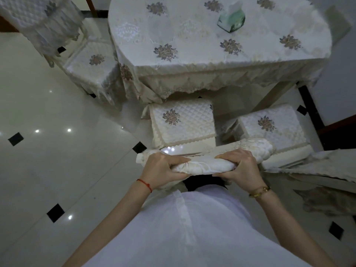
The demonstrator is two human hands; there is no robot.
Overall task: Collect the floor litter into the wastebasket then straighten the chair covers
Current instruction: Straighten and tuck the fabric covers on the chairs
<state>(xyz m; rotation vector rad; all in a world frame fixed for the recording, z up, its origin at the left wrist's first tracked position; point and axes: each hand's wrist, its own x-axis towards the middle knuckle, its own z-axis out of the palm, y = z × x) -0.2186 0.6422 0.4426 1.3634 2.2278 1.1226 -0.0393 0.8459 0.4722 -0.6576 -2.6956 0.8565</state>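
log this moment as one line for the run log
phase: straightening covers | left hand: grip on chair-back cover | right hand: grip on same cover | litter: none in view | wastebasket: not in view

Glossy pale floor tiles (48, 105) with small black diamond insets are reflecting ceiling lights. A floral embroidered cloth is draping over the tabletop (192, 41), a green tissue box (231, 21) sitting on it.
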